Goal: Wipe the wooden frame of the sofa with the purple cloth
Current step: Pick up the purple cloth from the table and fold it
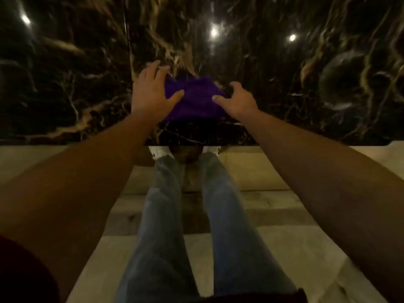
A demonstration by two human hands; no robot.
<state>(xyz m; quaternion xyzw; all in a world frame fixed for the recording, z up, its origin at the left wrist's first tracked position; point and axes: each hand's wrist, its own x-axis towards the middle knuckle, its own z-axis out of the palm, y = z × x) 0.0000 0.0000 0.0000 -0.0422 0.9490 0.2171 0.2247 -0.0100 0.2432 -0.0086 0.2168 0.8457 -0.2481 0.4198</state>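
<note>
The purple cloth (194, 98) lies flat on a glossy dark marble surface (65, 84) in front of me. My left hand (150, 92) rests on the cloth's left edge with fingers spread, thumb lying across the fabric. My right hand (237, 99) sits at the cloth's right edge, fingers curled and thumb touching the fabric. Neither hand has lifted the cloth. No sofa or wooden frame shows in this view. The picture is blurred by motion.
The marble top ends at a near edge (87, 143) just in front of my legs in blue jeans (220, 215). White shoes (161, 153) show under that edge. A beige and brown tiled floor (284, 248) lies below. Ceiling lights reflect in the marble.
</note>
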